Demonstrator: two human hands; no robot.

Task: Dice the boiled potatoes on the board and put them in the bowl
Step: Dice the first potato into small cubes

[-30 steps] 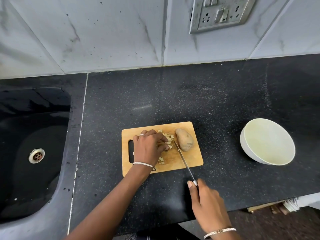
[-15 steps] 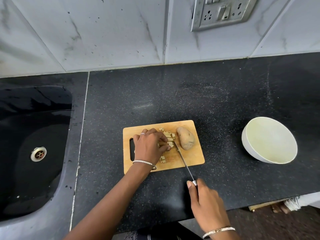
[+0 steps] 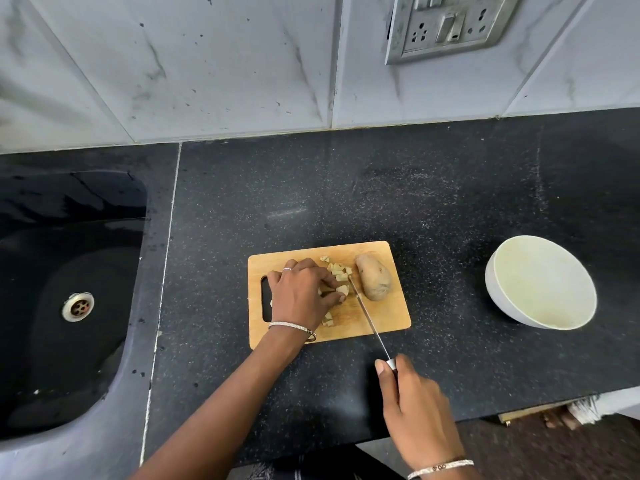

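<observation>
Head view, looking down past the wrists: what have the left fingers (image 3: 320, 270) got?

They're curled down over a pale potato piece (image 3: 343, 289), with the thumb tucked in against it from the near side. The left hand (image 3: 301, 296) sits knuckles-up on the middle of the cutting board (image 3: 388, 320). There's a ring (image 3: 286, 269) on one finger and a thin bangle (image 3: 294, 328) at the wrist.

And the right?

The right hand (image 3: 415, 410) is wrapped round the handle of the knife (image 3: 369, 320), one finger laid straight along the top. The hand hides nearly all the handle. It's off the board, over the near part of the counter (image 3: 381, 188). The blade slants up and left across the board, its tip just beside that held piece.

Where's the rest of the potato?

The diced potato (image 3: 337, 271) lies in a loose heap by the fingertips, and a few more cubes (image 3: 328, 320) sit nearer the wrist. One whole potato (image 3: 374, 278), skin on, lies to the right of the blade on the same board.

And the bowl?

The white bowl (image 3: 495, 289) stands well apart to the right on the black speckled counter, and I see nothing in it.

Anything to read?

There's a metal socket plate (image 3: 450, 26) on the marbled wall tiles (image 3: 207, 64), but any marking on it is too small to make out. On the far left is a dark sink (image 3: 104, 393) with a steel drain (image 3: 78, 306).
</observation>
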